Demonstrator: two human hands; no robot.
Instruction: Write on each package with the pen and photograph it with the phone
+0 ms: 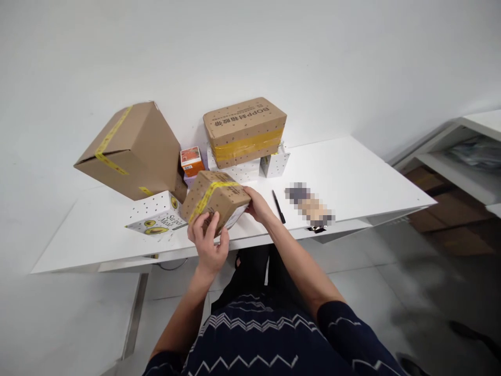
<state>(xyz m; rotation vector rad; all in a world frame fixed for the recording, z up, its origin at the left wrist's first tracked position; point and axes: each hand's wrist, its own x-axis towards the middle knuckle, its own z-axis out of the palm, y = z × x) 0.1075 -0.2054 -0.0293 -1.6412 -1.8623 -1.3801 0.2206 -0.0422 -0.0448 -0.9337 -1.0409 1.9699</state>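
Note:
Between my hands is a small brown cardboard box (pixel 214 192), tilted, with a strip of yellow tape over it and a white label on its near right side. My left hand (pixel 209 240) presses its fingers against the box's near face. At the right end, my right hand (pixel 256 204) grips the box's edge, its fingertips partly hidden behind it. Just left of the box stands a white carton printed with avocados (pixel 154 214). A black pen (pixel 278 206) lies on the white table (pixel 324 162), right of my right hand.
A large cardboard box (pixel 144 146) stands at the back left. An orange-and-white small box (pixel 192 161) is beside it. A taped brown carton (pixel 245 130) rests on white spotted boxes (pixel 276 163). A blurred-out item lies right of the pen. White shelving (pixel 450 141) stands far right.

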